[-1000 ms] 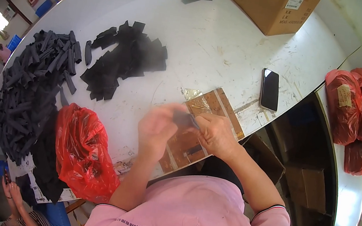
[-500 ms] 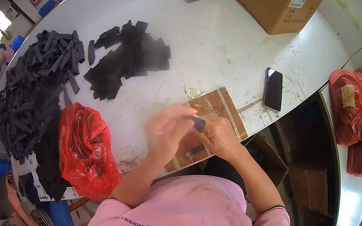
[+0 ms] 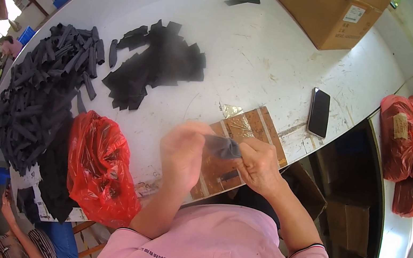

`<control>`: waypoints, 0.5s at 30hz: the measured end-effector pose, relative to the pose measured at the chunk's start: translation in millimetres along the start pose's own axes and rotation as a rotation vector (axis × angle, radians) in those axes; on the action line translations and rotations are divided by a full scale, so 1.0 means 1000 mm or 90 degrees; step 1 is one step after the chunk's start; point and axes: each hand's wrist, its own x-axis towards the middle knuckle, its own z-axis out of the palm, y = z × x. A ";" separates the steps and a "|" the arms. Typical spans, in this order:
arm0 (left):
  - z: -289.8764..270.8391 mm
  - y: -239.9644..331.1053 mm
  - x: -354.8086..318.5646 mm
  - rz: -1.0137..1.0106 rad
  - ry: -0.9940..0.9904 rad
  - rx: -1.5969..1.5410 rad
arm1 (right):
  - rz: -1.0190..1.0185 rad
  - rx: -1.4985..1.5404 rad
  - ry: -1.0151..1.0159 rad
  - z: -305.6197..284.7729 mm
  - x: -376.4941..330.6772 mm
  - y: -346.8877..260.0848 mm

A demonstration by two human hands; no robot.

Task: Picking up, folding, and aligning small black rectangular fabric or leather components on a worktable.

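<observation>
A small dark grey fabric piece (image 3: 222,147) stretches between my two hands above the board. My right hand (image 3: 263,169) is closed, pinching its right end between thumb and fingers. My left hand (image 3: 181,152) is blurred by motion; its fingers meet the left end of the piece and appear closed on it. Below the hands lies a brown board (image 3: 265,133) with strips of clear tape, at the table's near edge. To the left is a large heap of rolled dark fabric strips (image 3: 44,81). Flat black fabric pieces (image 3: 165,63) lie overlapping beyond my left hand.
A crumpled red plastic bag (image 3: 102,172) sits left of my left forearm. A phone (image 3: 319,113) lies to the right, and a cardboard box (image 3: 326,18) stands at the far side. Full red bags (image 3: 405,139) rest on the right-hand surface. Another person's arm (image 3: 12,214) shows at lower left.
My hands have moved apart, and more of the fabric piece now shows stretched between them. My left hand has shifted slightly left. The whole view has shifted a little.
</observation>
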 end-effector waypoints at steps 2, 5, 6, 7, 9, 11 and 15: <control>0.006 -0.003 -0.005 -0.007 0.014 0.009 | 0.058 0.081 0.009 0.013 -0.011 0.007; 0.005 0.000 -0.002 -0.060 0.016 0.041 | 0.026 0.005 -0.054 -0.005 0.000 0.002; 0.004 0.000 0.000 -0.073 0.007 0.063 | 0.014 -0.013 -0.077 -0.011 0.003 0.001; -0.002 -0.001 0.000 -0.065 0.018 0.071 | -0.004 0.057 -0.045 -0.021 0.012 -0.006; -0.025 -0.010 0.002 -0.075 0.083 0.264 | 0.052 0.262 0.026 -0.045 0.024 -0.024; -0.055 -0.017 0.013 -0.056 0.142 0.415 | 0.156 0.441 0.154 -0.057 0.020 -0.025; -0.124 -0.007 0.055 0.143 0.225 1.016 | 0.316 0.528 0.393 -0.057 -0.027 0.014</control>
